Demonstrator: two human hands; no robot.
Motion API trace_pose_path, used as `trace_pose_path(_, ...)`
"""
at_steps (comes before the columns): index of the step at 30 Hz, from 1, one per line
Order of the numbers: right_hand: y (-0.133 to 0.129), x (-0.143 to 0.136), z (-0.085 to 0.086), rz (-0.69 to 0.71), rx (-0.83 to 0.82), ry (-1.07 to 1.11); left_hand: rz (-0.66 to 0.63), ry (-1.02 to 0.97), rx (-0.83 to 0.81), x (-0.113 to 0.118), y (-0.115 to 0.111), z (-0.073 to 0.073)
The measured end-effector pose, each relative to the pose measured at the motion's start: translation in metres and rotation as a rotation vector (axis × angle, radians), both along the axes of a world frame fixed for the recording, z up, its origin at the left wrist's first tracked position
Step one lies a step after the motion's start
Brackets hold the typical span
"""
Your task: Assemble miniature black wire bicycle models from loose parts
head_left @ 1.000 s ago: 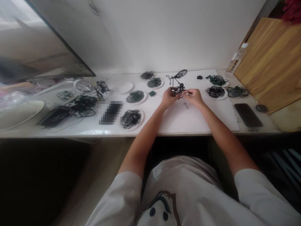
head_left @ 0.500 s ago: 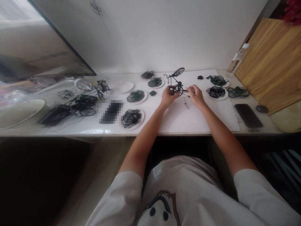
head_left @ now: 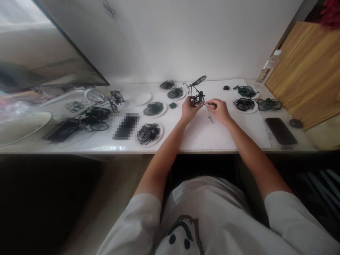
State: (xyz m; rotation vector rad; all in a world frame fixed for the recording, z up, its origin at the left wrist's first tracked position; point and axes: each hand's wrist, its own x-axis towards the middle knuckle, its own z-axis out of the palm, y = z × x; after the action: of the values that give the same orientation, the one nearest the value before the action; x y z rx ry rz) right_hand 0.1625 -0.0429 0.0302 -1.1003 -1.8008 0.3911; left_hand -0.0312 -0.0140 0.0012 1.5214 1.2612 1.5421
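A small black model bicycle (head_left: 197,94) is tilted up, one wheel raised toward the wall. My left hand (head_left: 189,109) is closed around its lower wheel. Against that lower wheel, my right hand (head_left: 218,109) pinches a thin dark tool (head_left: 211,104), its tip meeting the bike beside my left fingertips. Just below, a small thin T-shaped piece (head_left: 210,117) lies on the white board (head_left: 223,131).
Plates of black and green bike parts (head_left: 149,134) (head_left: 244,105) stand on both sides. At the left are assembled bikes (head_left: 97,115) and a basin (head_left: 26,129). A dark phone (head_left: 281,130), a bottle (head_left: 268,69) and a wooden panel (head_left: 305,71) are at the right.
My right hand has moved slightly left and down, bringing the tool against the bike. The bicycle has shifted slightly left in my left hand.
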Motion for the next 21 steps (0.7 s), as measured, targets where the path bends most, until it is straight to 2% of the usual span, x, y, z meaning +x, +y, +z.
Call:
trace_pose_path(8, 0.003, 0.0007, -0.0035, -0.014, 0.044, -0.009, -0.006, 0.006, -0.001, 0.0001, -0.0025, 0.002)
trace_pose_path(21, -0.0045, -0.0013, 0.0032, -0.053, -0.038, -0.082, -0.031, 0.005, -0.015, -0.0004, -0.0048, 0.0038)
